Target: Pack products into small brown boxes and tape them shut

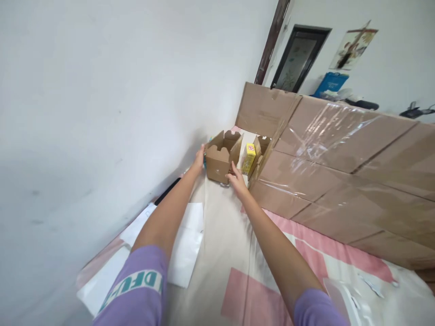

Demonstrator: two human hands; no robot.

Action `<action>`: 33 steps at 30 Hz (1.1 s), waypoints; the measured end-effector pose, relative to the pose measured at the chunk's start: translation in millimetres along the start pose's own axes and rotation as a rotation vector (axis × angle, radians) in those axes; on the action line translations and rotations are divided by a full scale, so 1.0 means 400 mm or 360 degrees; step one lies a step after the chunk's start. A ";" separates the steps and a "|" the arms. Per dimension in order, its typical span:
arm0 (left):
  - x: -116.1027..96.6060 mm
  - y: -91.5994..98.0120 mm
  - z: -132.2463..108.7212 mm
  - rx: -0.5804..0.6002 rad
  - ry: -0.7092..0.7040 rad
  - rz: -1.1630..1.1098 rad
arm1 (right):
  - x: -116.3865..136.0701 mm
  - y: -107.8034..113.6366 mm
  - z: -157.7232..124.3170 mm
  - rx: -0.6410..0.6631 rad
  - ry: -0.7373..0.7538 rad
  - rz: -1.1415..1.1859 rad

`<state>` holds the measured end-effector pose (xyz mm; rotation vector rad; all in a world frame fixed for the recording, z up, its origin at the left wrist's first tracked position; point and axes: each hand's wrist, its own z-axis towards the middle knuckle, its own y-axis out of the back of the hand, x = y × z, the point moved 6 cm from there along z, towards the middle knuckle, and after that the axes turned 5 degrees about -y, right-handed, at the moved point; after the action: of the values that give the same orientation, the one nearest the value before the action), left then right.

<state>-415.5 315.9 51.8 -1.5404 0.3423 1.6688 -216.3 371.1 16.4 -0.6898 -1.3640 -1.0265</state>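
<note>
A small open-topped cardboard box [217, 164] stands by the white wall, its flaps up and its inside mostly hidden. My left hand [199, 157] is pressed to its left side. On the opposite side, the fingers of my right hand [237, 179] rest against the front right edge, so the box is held between both hands. Just right of it stands a yellow carton [249, 156] with a red mark on top. Beyond that carton, a second open cardboard box [263, 143] sits against the large stacked boxes.
Large cardboard boxes wrapped in clear film [326, 158] form a barrier on the right. White paper sheets [185, 249] lie beside my left arm on the pink and cream cloth [224, 235]. A clear plastic container [346, 301] is at the lower right. The wall [118, 113] bounds the left.
</note>
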 end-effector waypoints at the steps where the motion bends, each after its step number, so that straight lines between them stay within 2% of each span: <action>1: -0.039 0.025 -0.022 -0.0015 -0.0010 -0.0005 | 0.028 -0.012 -0.026 0.0060 0.0033 0.0026; 4: -0.180 0.108 -0.104 -0.0057 -0.0085 -0.0013 | 0.139 -0.055 -0.140 0.0319 0.0294 0.0083; 7: -0.327 0.163 -0.208 -0.0088 -0.0230 -0.0074 | 0.256 -0.094 -0.312 0.0703 0.0674 0.0052; 9: -0.390 0.157 -0.284 -0.0001 -0.0216 -0.0113 | 0.304 -0.096 -0.429 0.0866 0.0802 -0.0003; 11: -0.413 0.121 -0.363 0.0130 -0.0118 -0.0130 | 0.324 -0.066 -0.526 0.0893 0.0804 -0.0011; 13: -0.397 0.067 -0.445 0.0256 0.0019 -0.0140 | 0.319 -0.006 -0.604 0.0827 0.0752 0.0012; 15: -0.353 0.011 -0.529 0.0348 0.0148 -0.0167 | 0.298 0.071 -0.682 0.0747 0.0740 -0.0020; 18: -0.258 -0.060 -0.658 0.0417 0.0322 -0.0193 | 0.247 0.184 -0.812 0.0643 0.0802 -0.0189; 21: -0.158 -0.114 -0.781 0.0510 0.0584 -0.0168 | 0.182 0.253 -0.939 0.0567 0.0779 -0.0368; 24: -0.102 -0.164 -0.866 0.0668 0.0778 -0.0202 | 0.127 0.271 -1.021 0.0474 0.0723 -0.0639; 27: -0.099 -0.208 -0.900 0.0839 0.0820 -0.0281 | 0.106 0.263 -1.050 0.0400 0.0782 -0.0931; 30: -0.114 -0.223 -0.891 0.0901 0.0711 -0.0301 | 0.102 0.241 -1.057 0.0436 0.0941 -0.1158; 33: -0.120 -0.199 -0.849 0.0775 0.0446 -0.0108 | 0.091 0.192 -1.073 0.0667 0.1213 -0.1243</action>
<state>-125.6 116.2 48.8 -1.3884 0.7733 1.1992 41.6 17.5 10.2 0.5723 -1.0883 -1.3467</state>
